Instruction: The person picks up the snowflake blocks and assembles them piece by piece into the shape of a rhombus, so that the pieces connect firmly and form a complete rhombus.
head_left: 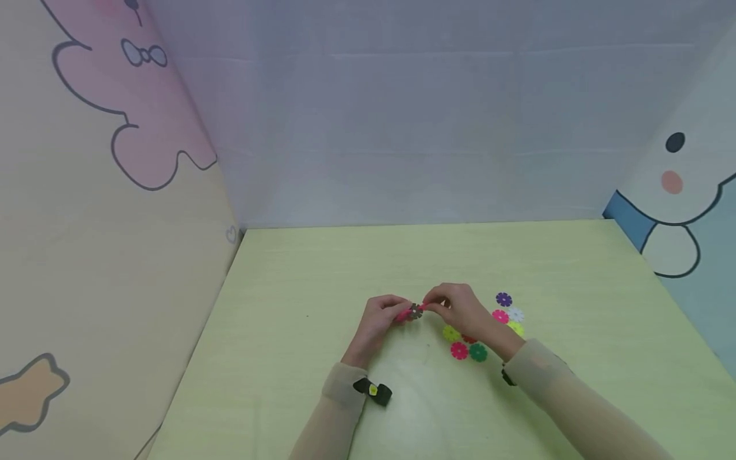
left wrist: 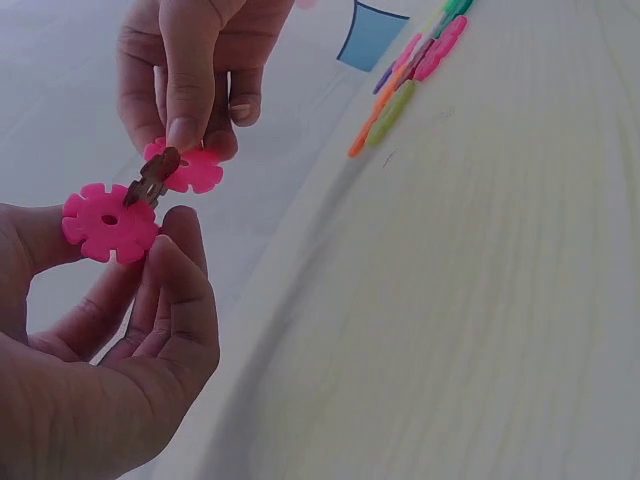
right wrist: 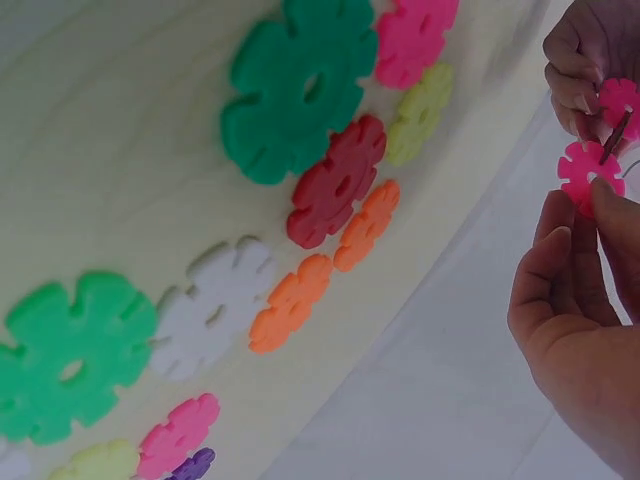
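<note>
My left hand (head_left: 376, 322) pinches a pink snowflake disc (left wrist: 88, 232) with notched edges by its rim. A brown snowflake disc (left wrist: 148, 183), seen nearly edge-on in the left wrist view, sits between this one and a second pink snowflake disc (left wrist: 203, 176). Thumb and fingers of my right hand (head_left: 462, 310) pinch that second disc. The brown disc touches both pink ones; how deep its notches engage I cannot tell. Both hands are held close together, left of the loose discs, and fingers partly cover the pieces.
Loose discs lie on the pale table (head_left: 299, 275) near my right forearm: a green disc (head_left: 478, 352), a purple disc (head_left: 503, 299), a white disc (right wrist: 213, 308), an orange disc (right wrist: 290, 303) and several more. Curtain-like walls stand behind and beside the table.
</note>
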A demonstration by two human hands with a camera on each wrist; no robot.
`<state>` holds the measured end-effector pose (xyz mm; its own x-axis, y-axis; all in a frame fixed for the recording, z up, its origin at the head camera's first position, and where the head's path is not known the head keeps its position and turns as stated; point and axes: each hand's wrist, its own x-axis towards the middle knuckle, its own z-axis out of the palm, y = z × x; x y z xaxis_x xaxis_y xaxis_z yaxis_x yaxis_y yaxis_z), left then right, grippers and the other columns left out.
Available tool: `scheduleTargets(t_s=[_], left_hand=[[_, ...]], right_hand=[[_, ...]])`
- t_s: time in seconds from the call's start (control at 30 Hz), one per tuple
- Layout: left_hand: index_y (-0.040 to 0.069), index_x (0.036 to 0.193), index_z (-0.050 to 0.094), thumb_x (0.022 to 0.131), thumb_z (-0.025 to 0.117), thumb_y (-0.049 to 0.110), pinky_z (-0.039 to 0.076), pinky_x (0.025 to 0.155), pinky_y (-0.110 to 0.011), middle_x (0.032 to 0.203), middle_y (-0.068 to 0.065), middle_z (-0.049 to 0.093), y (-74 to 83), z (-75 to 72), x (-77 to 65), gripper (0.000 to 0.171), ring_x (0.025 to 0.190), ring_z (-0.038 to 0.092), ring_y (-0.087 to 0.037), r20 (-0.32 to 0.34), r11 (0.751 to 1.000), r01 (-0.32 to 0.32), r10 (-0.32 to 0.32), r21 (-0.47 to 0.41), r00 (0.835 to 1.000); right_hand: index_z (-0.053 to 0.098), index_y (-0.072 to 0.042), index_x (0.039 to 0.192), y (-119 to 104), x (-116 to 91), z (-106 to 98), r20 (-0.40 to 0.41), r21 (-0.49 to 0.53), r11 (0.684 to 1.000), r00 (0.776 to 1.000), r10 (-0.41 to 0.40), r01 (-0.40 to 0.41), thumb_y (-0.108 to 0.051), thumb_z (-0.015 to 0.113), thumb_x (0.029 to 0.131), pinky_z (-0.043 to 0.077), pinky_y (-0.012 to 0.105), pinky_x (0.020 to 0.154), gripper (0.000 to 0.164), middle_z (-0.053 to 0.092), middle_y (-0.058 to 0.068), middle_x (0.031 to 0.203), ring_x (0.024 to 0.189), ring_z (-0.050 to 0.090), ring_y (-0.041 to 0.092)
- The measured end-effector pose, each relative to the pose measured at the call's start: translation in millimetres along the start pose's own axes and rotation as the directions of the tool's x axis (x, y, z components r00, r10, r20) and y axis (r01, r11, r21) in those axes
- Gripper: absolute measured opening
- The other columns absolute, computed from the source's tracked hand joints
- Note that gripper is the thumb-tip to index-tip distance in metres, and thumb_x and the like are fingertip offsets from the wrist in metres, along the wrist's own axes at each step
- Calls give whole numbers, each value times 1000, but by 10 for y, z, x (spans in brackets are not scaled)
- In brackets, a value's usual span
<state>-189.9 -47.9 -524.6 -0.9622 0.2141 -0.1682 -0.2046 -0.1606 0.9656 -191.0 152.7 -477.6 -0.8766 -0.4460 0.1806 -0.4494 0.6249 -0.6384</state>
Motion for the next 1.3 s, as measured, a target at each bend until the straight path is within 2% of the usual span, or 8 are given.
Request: scheduleTargets(t_s=[0.2,0.4,0.63,0.97,1.17,1.3], left_hand=[[-5,95,71,86,72,11,51,65,-28,88,-13,70,19,-19,1,18,68,61,-14,26,1000,-10,10,-1,1000],[-8,99,69,88,70,14,50,64,-26,88,-13,70,24,-18,6,25,69,62,-13,36,1000,-14,14,1,999],[-7,96,70,89,69,19,47,62,-24,79,-9,67,29,-1,-11,28,66,56,-13,34,997,-33,30,71,999],[-8,96,70,94,63,16,46,63,-25,82,-12,68,54,20,-26,25,68,57,-16,49,989,-24,17,143,999],[0,90,74,92,66,27,44,63,-24,82,-9,69,39,16,-25,28,69,58,-15,56,989,-26,18,149,998],[2,89,74,91,66,30,46,64,-25,84,-9,70,35,18,-26,29,73,61,-16,58,988,-34,26,147,998]], right_hand=[[74,-14,93,6,2,-12,24,7,1000,1000,10,-10,-11,73,86,50,27,68,8,67,-10,88,76,58,8],[74,-13,94,-3,1,-19,27,11,1000,1000,13,-13,-11,72,86,49,27,67,8,68,-9,89,74,57,9],[73,-13,97,-13,-5,-22,35,26,999,999,39,-40,-11,72,87,50,27,68,10,68,-8,90,76,59,8],[72,-11,99,2,0,-9,54,54,996,996,74,-76,-9,73,86,52,29,72,13,68,-6,90,80,62,10],[72,-10,98,3,2,-12,54,60,996,997,59,-63,-9,73,85,52,31,72,13,69,-4,91,81,63,12],[72,-11,99,-1,3,-16,59,66,996,996,61,-65,-9,72,86,52,30,72,13,69,-4,91,81,63,12]])
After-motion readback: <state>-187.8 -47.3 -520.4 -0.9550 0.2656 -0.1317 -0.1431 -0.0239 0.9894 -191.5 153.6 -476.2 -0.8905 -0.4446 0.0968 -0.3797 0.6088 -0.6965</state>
